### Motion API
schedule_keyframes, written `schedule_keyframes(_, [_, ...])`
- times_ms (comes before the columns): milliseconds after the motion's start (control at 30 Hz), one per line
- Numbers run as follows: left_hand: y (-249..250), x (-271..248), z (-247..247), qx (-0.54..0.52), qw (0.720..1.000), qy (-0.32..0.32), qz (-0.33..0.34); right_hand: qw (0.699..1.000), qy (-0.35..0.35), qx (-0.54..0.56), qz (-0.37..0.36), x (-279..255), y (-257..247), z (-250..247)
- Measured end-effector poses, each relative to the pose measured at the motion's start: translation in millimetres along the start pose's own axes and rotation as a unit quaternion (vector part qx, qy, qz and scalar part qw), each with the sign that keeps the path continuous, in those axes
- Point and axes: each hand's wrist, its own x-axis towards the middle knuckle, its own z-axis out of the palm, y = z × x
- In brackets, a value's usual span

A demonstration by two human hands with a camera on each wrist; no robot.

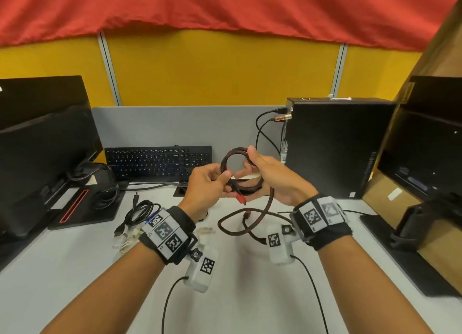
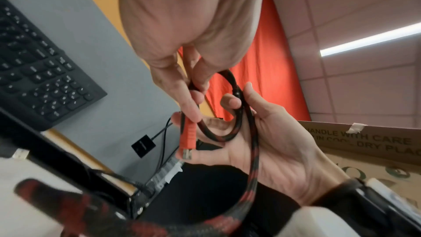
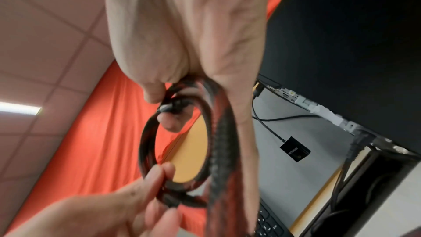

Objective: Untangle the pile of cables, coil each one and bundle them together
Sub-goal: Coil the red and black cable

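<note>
A red-and-black braided cable (image 1: 224, 160) is held as a small coil above the desk. My left hand (image 1: 225, 181) pinches the coil's lower side just behind the red plug (image 1: 241, 199), also seen as the red plug (image 2: 188, 133). My right hand (image 1: 250, 163) grips the coil's right side, thumb on top, fingers curled through the loop (image 3: 180, 111). The cable's loose tail (image 1: 268, 206) hangs from the right hand and loops on the desk. A black cable (image 1: 141, 210) and a white cable (image 1: 125, 241) lie on the desk to the left.
A black keyboard (image 1: 157, 162) lies behind the hands. A desktop computer (image 1: 335, 146) with plugged-in cables stands at the back right. Monitors (image 1: 42, 138) stand on both sides, with a cardboard box (image 1: 385, 196) at the right. The white desk (image 1: 100, 271) stretches in front.
</note>
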Motion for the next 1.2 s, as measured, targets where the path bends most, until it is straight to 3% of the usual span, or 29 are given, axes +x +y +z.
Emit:
schedule_keyframes(133, [-8,-7,9,-0.030,0.999,0.003,-0.022,0.995,-0.069,0.036,0.065,0,3,-13])
schedule_keyframes(233, [-13,-10,8,-0.030,0.998,-0.042,-0.028,0.993,-0.077,0.047,0.080,2,14,-16])
schedule_keyframes(333, [-11,-2,-1,0.109,0.989,-0.095,-0.016,0.996,-0.059,0.004,0.071,3,29,-13])
schedule_keyframes(367, [-10,2,-4,0.195,0.976,-0.101,0.008,0.996,-0.053,-0.019,0.074,5,34,-10])
schedule_keyframes(433, [-5,10,-11,0.357,0.922,-0.115,0.092,0.992,-0.034,-0.098,0.078,7,40,-4])
schedule_keyframes(500, [2,15,-15,0.412,0.878,-0.171,0.172,0.981,-0.009,-0.183,0.062,11,42,3])
schedule_keyframes(600, [10,20,-15,0.424,0.854,-0.259,0.156,0.971,-0.021,-0.236,0.022,12,41,14])
schedule_keyframes(667, [9,20,-15,0.406,0.862,-0.278,0.120,0.958,-0.012,-0.286,-0.022,13,40,18])
schedule_keyframes(733, [8,22,-18,0.395,0.871,-0.259,0.135,0.961,0.003,-0.270,-0.059,14,39,20])
schedule_keyframes(833, [7,25,-28,0.416,0.862,-0.221,0.187,0.982,0.030,-0.162,-0.090,10,42,11])
schedule_keyframes(933, [5,30,-40,0.347,0.910,-0.128,0.187,0.991,0.064,-0.036,-0.109,5,47,-5])
schedule_keyframes(1033, [3,37,-43,0.140,0.982,0.020,0.126,0.986,0.110,-0.004,-0.127,5,57,-4])
schedule_keyframes(1067, [5,39,-39,0.048,0.993,0.057,0.089,0.984,0.125,-0.019,-0.128,8,60,1])
schedule_keyframes(1133, [7,40,-30,-0.076,0.990,0.115,0.029,0.982,0.141,-0.033,-0.122,11,64,10])
schedule_keyframes(1200, [8,40,-19,-0.136,0.975,0.174,-0.004,0.984,0.122,0.024,-0.126,12,66,15])
